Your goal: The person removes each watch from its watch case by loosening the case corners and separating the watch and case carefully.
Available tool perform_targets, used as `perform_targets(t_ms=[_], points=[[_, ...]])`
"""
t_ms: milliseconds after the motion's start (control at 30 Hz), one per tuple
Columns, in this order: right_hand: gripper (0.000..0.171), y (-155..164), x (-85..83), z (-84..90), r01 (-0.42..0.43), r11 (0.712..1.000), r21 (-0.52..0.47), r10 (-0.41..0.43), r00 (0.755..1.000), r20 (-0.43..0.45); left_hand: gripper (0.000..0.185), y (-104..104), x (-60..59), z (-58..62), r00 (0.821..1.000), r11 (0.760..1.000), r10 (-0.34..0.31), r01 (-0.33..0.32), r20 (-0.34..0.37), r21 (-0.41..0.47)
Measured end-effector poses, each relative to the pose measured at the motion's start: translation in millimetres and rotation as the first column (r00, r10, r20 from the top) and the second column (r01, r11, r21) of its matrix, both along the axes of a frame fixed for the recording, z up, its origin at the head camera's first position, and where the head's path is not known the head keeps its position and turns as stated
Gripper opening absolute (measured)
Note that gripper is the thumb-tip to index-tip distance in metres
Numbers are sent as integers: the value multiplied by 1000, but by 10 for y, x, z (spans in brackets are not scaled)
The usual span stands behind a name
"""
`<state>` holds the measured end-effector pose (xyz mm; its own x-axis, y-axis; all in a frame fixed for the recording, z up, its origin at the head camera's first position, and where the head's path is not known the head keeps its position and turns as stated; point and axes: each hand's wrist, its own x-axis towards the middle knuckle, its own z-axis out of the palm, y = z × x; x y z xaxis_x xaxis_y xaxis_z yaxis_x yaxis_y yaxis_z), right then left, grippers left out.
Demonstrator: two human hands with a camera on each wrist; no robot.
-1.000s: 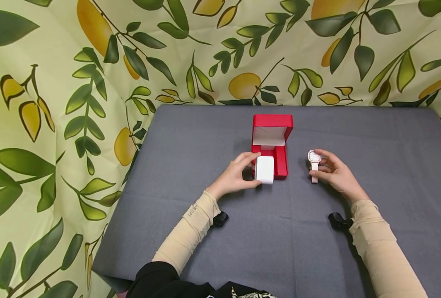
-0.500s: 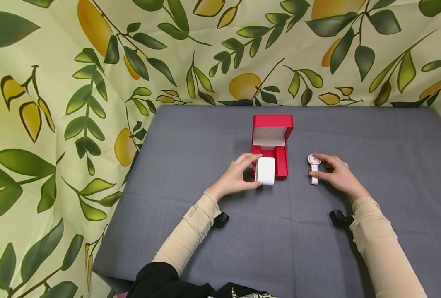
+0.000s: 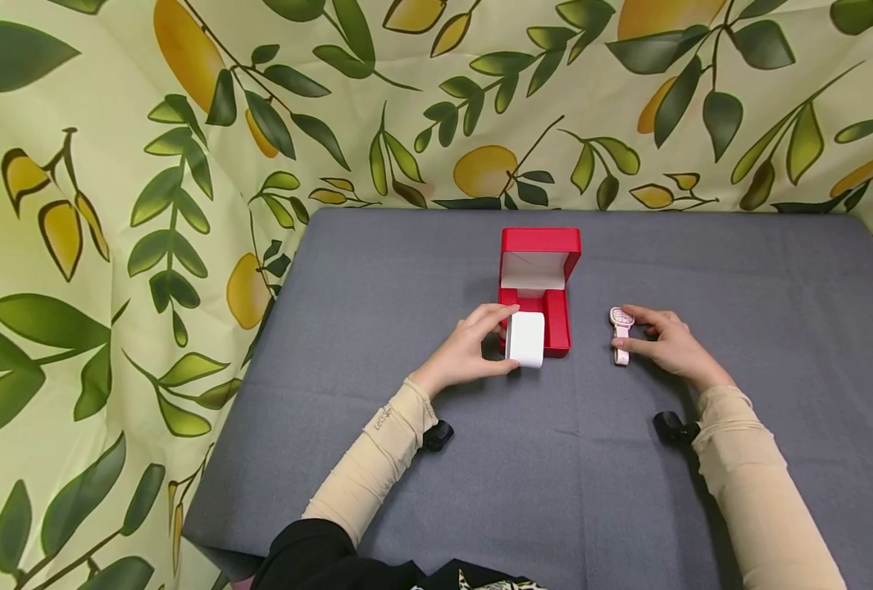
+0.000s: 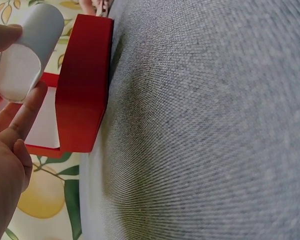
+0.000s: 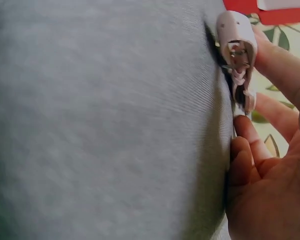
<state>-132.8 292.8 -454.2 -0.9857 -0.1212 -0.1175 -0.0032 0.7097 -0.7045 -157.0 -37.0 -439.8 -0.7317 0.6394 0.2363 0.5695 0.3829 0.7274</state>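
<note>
A white watch cushion (image 3: 527, 339) is held between the thumb and fingers of my left hand (image 3: 471, 344), over the front of an open red watch box (image 3: 556, 321). In the left wrist view, the end of the cushion (image 4: 17, 72) faces the camera, above the side of the box (image 4: 84, 82). To the right of the box, a pale pink wristwatch (image 3: 621, 334) lies low at the table, dial toward the back. My right hand (image 3: 668, 346) pinches it from the right side. The right wrist view shows its buckled strap (image 5: 237, 30) by the thumb.
Grey cloth covers the table (image 3: 406, 270). Behind and to the left hangs a curtain (image 3: 377, 74) printed with leaves and yellow fruit. The lid of the red box (image 3: 540, 239) stands raised at the back. Dark wrist cameras (image 3: 675, 429) sit below both wrists.
My right hand has lowered the watch to the table, its dial tipping back and moving slightly toward me. The left hand and cushion have barely shifted.
</note>
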Motion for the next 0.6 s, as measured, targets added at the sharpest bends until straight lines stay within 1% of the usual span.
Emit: perform_targets(t_ms=[100,233,433,500,600], points=[[64,-25,1,-16,11,1000,4,-11,1000,-16,72,3,3,4,1000,1000,1,-1,-1,4],[63,-36,5,-28,18,1000,5,-18,1000,-14,72,7,6,11,1000,1000,-1,1,-10,3],[62,-2,3,-30,0,1000,-19,0,1000,-10,73,1,7,11,1000,1000,-3,3,-9,-1],[63,11,-4,-25,-5,1000,-31,5,1000,-1,73,-5,9,16,1000,1000,-1,0,-3,-2],[66,21,-10,-6,0,999,-45,2,999,43,73,-11,8,20,1000,1000,3,-3,3,-5]])
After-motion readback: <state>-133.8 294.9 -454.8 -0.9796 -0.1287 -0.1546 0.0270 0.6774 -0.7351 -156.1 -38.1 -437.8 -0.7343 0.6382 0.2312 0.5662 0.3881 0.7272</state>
